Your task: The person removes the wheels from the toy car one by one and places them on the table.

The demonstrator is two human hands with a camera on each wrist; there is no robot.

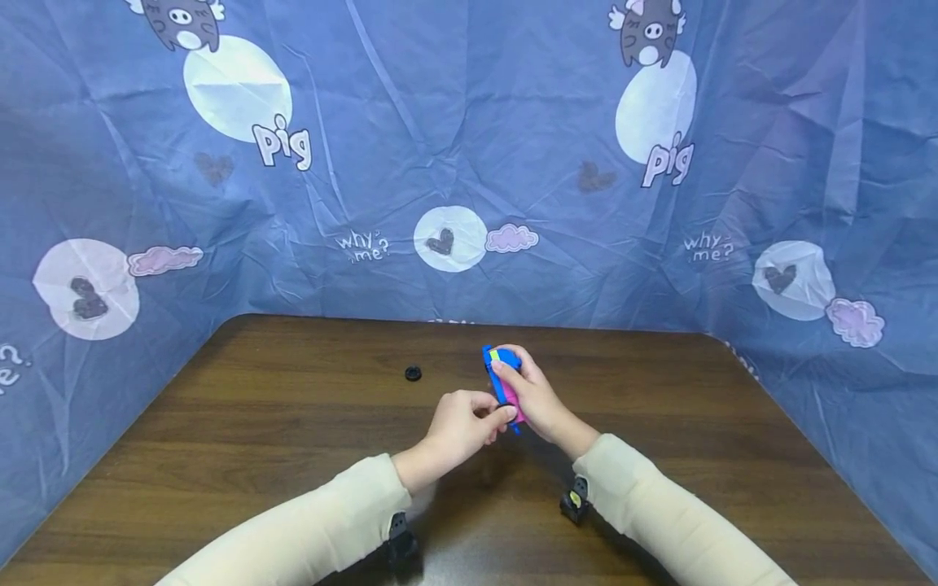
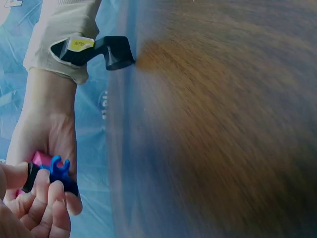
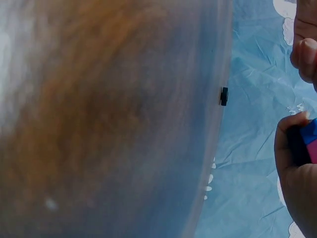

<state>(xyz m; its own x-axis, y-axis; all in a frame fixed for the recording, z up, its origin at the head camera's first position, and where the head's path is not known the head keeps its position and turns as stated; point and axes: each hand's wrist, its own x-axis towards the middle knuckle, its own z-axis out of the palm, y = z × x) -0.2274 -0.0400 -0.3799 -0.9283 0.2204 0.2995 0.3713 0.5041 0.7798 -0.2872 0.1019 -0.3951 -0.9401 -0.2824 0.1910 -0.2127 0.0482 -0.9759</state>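
Note:
My right hand grips a blue-and-pink toy vehicle with a yellow patch near its far end. At the near end, my left hand pinches a black wheel between thumb and fingers, right against the toy's side. A blue forked piece sticks out of the toy in the left wrist view, where the left fingers partly cover the body. The right wrist view catches just a blue, pink and black corner of the toy at its edge. Another black wheel lies flat on the table, left of the hands.
The brown wooden table extends around both hands. A blue patterned cloth hangs behind it and along both sides. Black wrist cameras are strapped beneath the light sleeves, low over the tabletop.

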